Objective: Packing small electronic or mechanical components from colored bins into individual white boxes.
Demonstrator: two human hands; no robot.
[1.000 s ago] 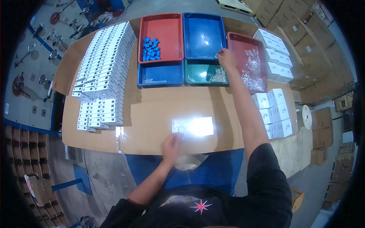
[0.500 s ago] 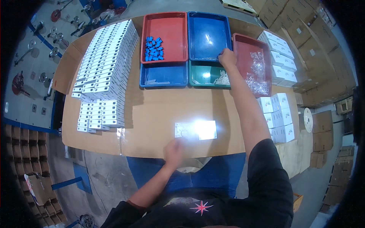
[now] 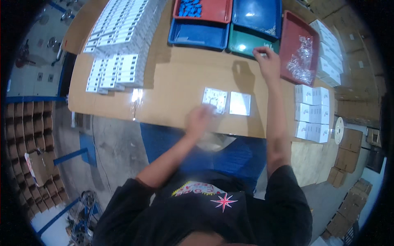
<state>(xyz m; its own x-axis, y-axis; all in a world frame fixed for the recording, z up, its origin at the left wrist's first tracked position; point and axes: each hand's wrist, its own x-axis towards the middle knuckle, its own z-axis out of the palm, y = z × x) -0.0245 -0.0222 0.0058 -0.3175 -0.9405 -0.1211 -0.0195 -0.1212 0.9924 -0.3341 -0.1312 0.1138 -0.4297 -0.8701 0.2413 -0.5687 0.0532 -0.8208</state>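
Cardboard (image 3: 176, 74) covered the bench (image 3: 106, 105), and on it, close to the person's side, lay two flat white squares, just beside each other with a narrow gap between. The patterned square (image 3: 220, 97), on the left, carried dark marks and small spots; the plain square (image 3: 240, 103), on the right, looked pale and shiny.

The left hand (image 3: 200, 120) was at the lower left corner of the patterned square. It was blurred, so whether its fingers gripped or only touched that piece could not be told. The right hand (image 3: 269, 64) was raised at the near edge of the green tray (image 3: 242, 47), its fingers bent with the tips drawn toward one another; whether anything was pinched between them could not be made out.

Behind the squares stood more trays: a front blue tray (image 3: 198, 36) to the left of the green one, a red tray (image 3: 215, 12) with small blue pieces (image 3: 190, 8), a rear blue tray (image 3: 256, 16), and at the right a dark red tray (image 3: 292, 33) holding clear plastic pieces (image 3: 301, 61). White boxes (image 3: 119, 37) were stacked at the left, with further white cartons (image 3: 312, 112) at the right.
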